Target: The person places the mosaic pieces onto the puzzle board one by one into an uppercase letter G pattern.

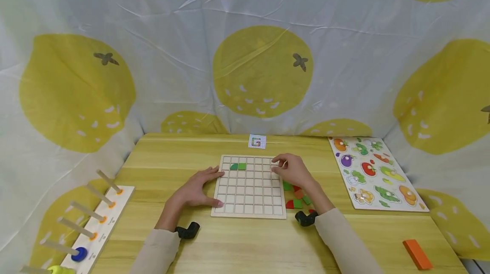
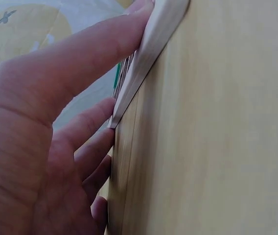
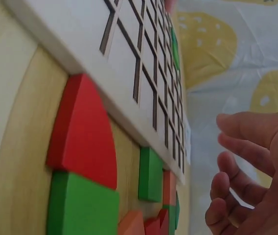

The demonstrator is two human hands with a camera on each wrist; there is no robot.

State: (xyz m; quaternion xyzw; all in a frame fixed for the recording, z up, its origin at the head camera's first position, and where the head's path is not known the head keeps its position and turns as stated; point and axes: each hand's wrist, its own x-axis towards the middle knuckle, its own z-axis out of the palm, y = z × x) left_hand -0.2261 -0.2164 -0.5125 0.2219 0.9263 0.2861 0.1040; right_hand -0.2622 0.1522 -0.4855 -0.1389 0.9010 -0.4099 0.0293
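I see left hand (image 1: 199, 189) flat, fingers straight, bracing grid board (image 1: 249, 206) at its left edge; right hand (image 1: 292, 171) loosely curled, empty, over board's right edge, above coloured pieces (image 1: 297, 201).

Left hand (image 2: 41, 147) rests against the pale wooden board (image 2: 151, 46), thumb (image 2: 90, 54) laid straight along its edge, fingers (image 2: 87, 129) extended toward the corner. The board lies on a light wooden table (image 2: 217, 137). A sliver of green (image 2: 118, 73) shows at the board's edge.
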